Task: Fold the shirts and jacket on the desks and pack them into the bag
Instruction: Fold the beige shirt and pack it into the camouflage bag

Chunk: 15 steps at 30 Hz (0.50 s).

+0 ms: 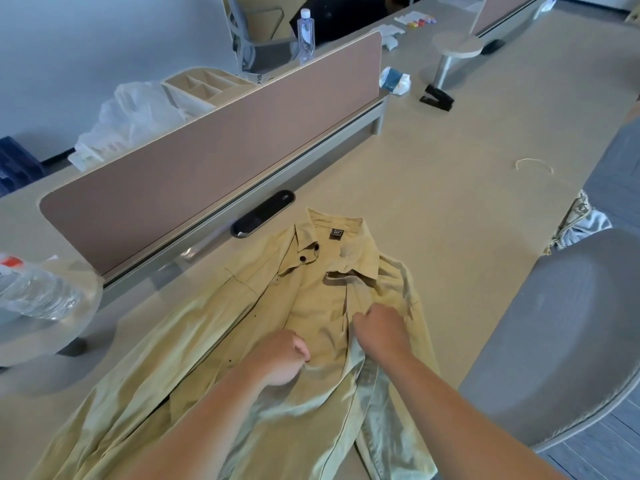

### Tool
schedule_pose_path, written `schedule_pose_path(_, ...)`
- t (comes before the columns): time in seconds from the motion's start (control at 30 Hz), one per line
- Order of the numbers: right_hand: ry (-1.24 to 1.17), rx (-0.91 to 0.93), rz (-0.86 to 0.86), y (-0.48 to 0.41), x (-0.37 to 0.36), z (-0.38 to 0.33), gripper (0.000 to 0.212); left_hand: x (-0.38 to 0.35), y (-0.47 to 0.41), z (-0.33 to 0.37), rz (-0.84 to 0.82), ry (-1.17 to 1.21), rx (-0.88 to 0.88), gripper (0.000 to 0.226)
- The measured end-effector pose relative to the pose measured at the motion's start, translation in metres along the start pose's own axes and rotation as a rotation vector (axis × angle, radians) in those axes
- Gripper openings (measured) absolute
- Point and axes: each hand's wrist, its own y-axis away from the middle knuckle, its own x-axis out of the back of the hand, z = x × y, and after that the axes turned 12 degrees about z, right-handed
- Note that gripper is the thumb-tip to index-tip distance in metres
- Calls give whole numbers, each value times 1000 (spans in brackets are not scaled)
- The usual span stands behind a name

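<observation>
A khaki button-up shirt [242,327] lies open and face up on the beige desk [450,188], collar pointing away from me. My left hand [282,358] has its fingers curled and pinches the left front edge of the shirt near its middle. My right hand [379,329] grips the right front edge, fingers curled into the cloth. A patterned garment [575,223] hangs off the desk's right edge. No bag is clearly in view.
A brown divider panel [214,157] runs along the desk's far side, with a black cable slot [263,213] before it. A plastic bottle [34,292] lies at left. A grey chair [561,341] stands at right. A stapler [437,98] and a rubber band [533,165] lie farther back.
</observation>
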Motion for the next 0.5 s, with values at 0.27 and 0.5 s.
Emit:
schedule_pose_path(0.27, -465, -81, -88, 13, 20, -34, 24, 0, 12, -16, -20, 35, 105, 19)
schedule_pose_path(0.5, -955, -244, -429, 21, 23, -88, 28, 29, 50, -36, 329, 201, 87, 22)
